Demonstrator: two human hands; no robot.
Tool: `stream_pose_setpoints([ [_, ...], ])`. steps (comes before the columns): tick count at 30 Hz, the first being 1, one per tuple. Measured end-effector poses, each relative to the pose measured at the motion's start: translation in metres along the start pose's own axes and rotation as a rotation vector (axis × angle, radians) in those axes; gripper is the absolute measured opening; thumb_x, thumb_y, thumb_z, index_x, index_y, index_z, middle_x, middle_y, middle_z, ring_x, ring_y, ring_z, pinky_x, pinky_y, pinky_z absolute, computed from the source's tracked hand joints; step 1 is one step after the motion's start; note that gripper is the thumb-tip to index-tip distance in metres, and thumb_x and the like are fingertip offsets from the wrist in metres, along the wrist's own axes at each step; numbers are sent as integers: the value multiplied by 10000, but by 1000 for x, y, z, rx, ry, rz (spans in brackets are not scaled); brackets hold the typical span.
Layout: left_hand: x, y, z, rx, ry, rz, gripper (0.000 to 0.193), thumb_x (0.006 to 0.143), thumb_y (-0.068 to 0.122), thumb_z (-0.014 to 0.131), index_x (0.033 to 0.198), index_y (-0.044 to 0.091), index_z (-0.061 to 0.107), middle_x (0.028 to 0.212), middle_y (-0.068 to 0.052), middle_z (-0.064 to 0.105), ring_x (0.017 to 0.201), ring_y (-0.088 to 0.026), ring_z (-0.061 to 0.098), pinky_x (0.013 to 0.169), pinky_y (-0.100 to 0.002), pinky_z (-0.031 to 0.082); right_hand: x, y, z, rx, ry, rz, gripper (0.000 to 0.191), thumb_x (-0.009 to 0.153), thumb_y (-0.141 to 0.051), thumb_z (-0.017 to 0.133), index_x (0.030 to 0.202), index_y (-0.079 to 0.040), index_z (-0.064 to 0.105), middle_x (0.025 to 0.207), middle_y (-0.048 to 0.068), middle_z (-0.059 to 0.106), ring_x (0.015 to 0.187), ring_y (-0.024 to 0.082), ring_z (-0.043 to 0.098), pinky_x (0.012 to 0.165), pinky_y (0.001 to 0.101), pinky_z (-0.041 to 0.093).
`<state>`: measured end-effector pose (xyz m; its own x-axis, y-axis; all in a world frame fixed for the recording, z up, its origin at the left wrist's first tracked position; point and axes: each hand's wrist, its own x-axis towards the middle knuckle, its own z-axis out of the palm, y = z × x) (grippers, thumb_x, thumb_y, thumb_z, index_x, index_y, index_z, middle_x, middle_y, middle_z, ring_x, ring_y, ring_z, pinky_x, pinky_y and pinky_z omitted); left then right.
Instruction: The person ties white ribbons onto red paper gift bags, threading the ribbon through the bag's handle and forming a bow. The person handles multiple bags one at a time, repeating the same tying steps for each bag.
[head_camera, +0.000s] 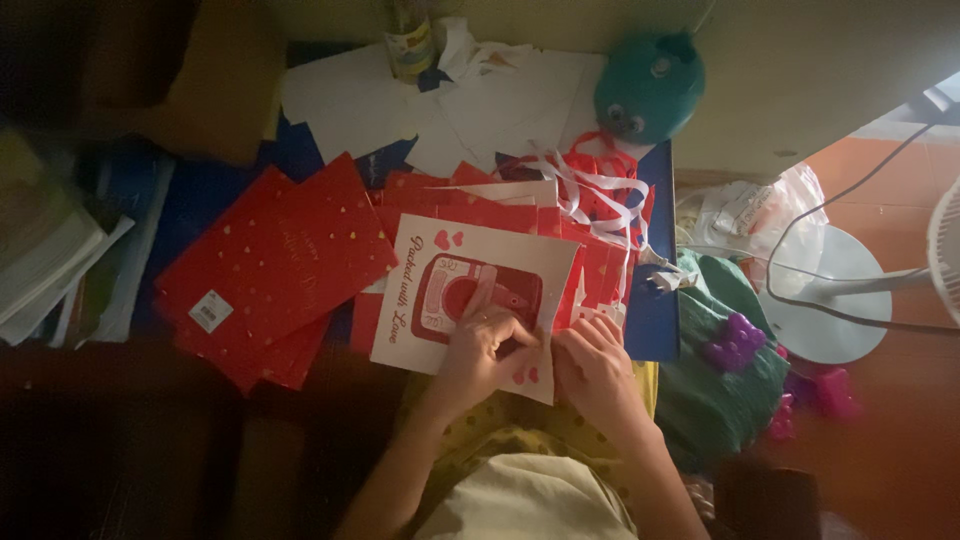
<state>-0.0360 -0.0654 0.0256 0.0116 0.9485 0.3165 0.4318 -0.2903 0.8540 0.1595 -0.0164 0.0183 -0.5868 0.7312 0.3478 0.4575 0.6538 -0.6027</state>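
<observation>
A white paper bag (425, 300) with a red picture and red writing lies flat in front of me on a pile of red bags. My left hand (480, 352) presses on its lower right part, fingers bent over the red picture. My right hand (592, 365) pinches the bag's right edge, close beside the left hand. Behind them lie several red bags (275, 265) with small hearts, and white ribbon handles (590, 195) curl over the pile at the back right.
White sheets (450, 100) and a bottle (410, 40) lie at the back. A teal round object (650, 85) sits at the back right. To the right are a green cloth (720, 400), purple toys (738, 342), a plastic bag and a white fan base (825, 300). Books stack at the left.
</observation>
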Motion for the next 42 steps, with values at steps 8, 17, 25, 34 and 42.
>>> stream_pose_setpoints([
  [8,-1,6,-3,-93,-31,-22,293,768,218,870,889,77,644,823,-27,705,817,-235,680,1139,-459,364,1,-2,-2,-21,-1,-37,318,654,26,704,964,-37,671,859,116,578,905,349,586,975,453,463],
  [17,-4,2,17,-43,4,-93,263,862,159,785,1007,54,592,869,-68,679,906,-281,649,947,-417,475,10,12,-17,169,88,215,217,849,38,664,1023,-61,749,907,72,676,787,237,651,699,347,535],
  [25,-4,7,3,-482,-125,-533,198,859,139,666,1008,29,595,925,-120,638,865,-302,670,785,-425,588,116,43,-38,36,191,135,211,1025,-52,620,1198,-61,741,1035,119,681,891,264,680,793,369,563],
  [34,-16,-13,11,-300,-33,-175,175,914,92,688,1053,22,608,997,-113,628,995,-216,613,916,-355,519,127,48,-32,84,172,-60,298,1018,-29,655,1315,-48,667,1381,147,625,1236,323,658,982,425,558],
  [42,-17,-21,6,-367,27,-261,182,912,127,678,1059,35,621,966,-53,652,858,-125,640,782,-314,548,33,33,-22,19,127,-94,420,847,86,591,1209,-88,712,1426,191,565,1340,363,548,1057,466,506],
])
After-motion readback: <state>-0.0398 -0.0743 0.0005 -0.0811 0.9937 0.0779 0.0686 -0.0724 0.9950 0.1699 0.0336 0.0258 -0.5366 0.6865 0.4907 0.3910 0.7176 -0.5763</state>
